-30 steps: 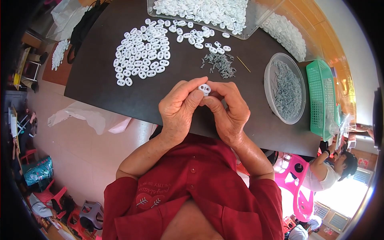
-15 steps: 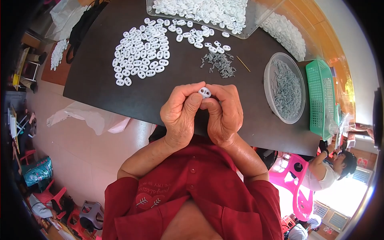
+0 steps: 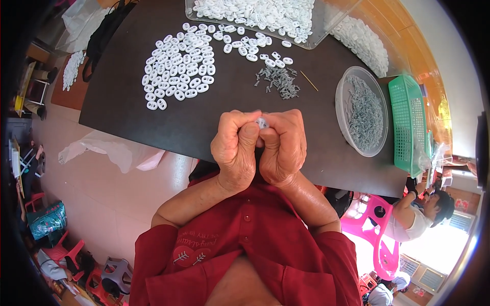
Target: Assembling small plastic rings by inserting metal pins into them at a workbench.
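My left hand (image 3: 236, 148) and my right hand (image 3: 282, 145) are pressed knuckle to knuckle just above the near edge of the dark rectangular tabletop (image 3: 127, 102), both curled into tight fists. Between my fingertips sits a small white plastic oval piece (image 3: 262, 122) — both hands pinch it, and only a sliver of it shows between the thumbs.

Further out on the table, to my left, lies a spread of the same white oval plastic pieces (image 3: 178, 64), laid flat and close together. Beyond them stands a clear plastic tray (image 3: 306, 42) heaped with more of them. A small loose pile of grey metal pins (image 3: 278, 81) lies straight ahead of my fists, well apart from them, with a thin yellow stick (image 3: 308, 80) just beside it. To my right sits a round translucent bowl (image 3: 341, 102) full of grey pins, and next to it a green plastic mesh basket (image 3: 408, 122) — both untouched.
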Tool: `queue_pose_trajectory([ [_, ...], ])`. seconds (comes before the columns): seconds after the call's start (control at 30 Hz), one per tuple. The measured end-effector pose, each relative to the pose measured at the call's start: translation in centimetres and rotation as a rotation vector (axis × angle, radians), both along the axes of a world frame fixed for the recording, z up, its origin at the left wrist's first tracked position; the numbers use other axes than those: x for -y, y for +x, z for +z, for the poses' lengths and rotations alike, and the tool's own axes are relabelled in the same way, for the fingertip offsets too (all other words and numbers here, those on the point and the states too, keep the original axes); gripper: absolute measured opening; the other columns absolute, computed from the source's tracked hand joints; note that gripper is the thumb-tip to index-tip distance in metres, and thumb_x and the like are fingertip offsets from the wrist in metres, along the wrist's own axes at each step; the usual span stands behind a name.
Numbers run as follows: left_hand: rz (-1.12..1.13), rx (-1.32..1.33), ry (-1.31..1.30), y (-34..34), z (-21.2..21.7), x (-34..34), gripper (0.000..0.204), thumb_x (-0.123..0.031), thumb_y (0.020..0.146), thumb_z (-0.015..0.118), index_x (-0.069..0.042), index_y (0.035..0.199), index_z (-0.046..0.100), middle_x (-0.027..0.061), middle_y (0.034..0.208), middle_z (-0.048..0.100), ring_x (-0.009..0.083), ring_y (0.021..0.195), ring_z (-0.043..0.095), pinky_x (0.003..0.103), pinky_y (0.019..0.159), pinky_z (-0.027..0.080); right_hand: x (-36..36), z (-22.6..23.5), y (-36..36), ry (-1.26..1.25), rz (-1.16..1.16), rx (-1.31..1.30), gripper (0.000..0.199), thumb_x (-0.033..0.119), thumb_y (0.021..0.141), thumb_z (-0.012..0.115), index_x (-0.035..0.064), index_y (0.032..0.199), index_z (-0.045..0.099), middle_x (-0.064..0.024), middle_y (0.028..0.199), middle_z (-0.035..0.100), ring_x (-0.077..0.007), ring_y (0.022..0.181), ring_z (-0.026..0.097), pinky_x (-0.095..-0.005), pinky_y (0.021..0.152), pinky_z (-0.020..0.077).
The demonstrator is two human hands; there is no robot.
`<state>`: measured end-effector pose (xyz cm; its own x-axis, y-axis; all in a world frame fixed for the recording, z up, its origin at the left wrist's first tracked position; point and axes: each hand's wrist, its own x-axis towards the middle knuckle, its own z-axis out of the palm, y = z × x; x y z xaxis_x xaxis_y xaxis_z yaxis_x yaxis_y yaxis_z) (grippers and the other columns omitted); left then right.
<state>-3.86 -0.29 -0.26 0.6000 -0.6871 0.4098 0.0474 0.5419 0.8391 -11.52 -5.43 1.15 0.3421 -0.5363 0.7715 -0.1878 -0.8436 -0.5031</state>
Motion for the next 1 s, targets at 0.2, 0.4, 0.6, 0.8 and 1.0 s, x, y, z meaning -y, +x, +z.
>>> queue_pose_trajectory([
  [0.2, 0.042, 0.085, 0.011, -0.2, 0.5, 0.3, 0.013, -0.005, 0.093, 0.05, 0.001, 0.103, 0.054, 0.0024, 0.076, 0.052, 0.0062, 0.059, 0.046, 0.019, 0.053, 0.04, 0.4, 0.7, -0.5, 0.004, 0.005, -0.027, 0.01, 0.003, 0.085, 0.058, 0.0, 0.094, 0.057, -0.0085, 0.08, 0.057, -0.0215, 0.067, 0.052, -0.0293, 0.058, 0.0425],
  [0.4, -0.207, 0.073, 0.249, 0.3, 1.7, 0.0, 0.026, -0.002, 0.091, 0.05, 0.0, 0.117, 0.051, 0.0048, 0.087, 0.06, 0.0081, 0.068, 0.054, 0.02, 0.063, 0.045, 2.5, 2.3, -3.6, 0.229, 0.021, -0.13, 0.01, -0.002, 0.08, 0.061, -0.0006, 0.09, 0.06, -0.0061, 0.081, 0.059, -0.0139, 0.069, 0.053, -0.0244, 0.061, 0.0427],
  [0.6, -0.264, 0.187, 0.43, 3.0, 0.7, 0.0, 0.028, -0.004, 0.089, 0.052, -0.001, 0.117, 0.052, 0.0055, 0.089, 0.062, 0.0074, 0.07, 0.055, 0.019, 0.064, 0.045, 12.2, 7.7, -5.2, 0.219, -0.292, 0.107, 0.012, 0.002, 0.079, 0.064, -0.0019, 0.09, 0.065, 0.0009, 0.076, 0.061, -0.0052, 0.068, 0.051, -0.0197, 0.061, 0.042],
  [0.8, -0.25, 0.287, 0.467, 5.2, 1.0, 1.6, 0.024, -0.006, 0.089, 0.055, 0.001, 0.111, 0.055, 0.0051, 0.087, 0.062, 0.0069, 0.07, 0.054, 0.019, 0.062, 0.044, 26.9, 11.0, -8.6, 0.005, -0.675, -0.157, 0.022, 0.016, 0.077, 0.066, 0.005, 0.096, 0.067, -0.0105, 0.075, 0.067, -0.0168, 0.07, 0.062, -0.03, 0.065, 0.0472],
  [1.0, -0.192, 0.243, 0.518, 6.0, 0.5, 2.3, 0.022, -0.004, 0.086, 0.057, 0.001, 0.108, 0.056, 0.0046, 0.082, 0.061, 0.0073, 0.068, 0.055, 0.02, 0.061, 0.045, 34.0, 11.5, -8.7, -0.188, -0.837, -0.385, 0.022, 0.026, 0.079, 0.061, 0.0108, 0.092, 0.07, -0.0121, 0.081, 0.068, -0.0293, 0.076, 0.064, -0.0373, 0.071, 0.0486],
])
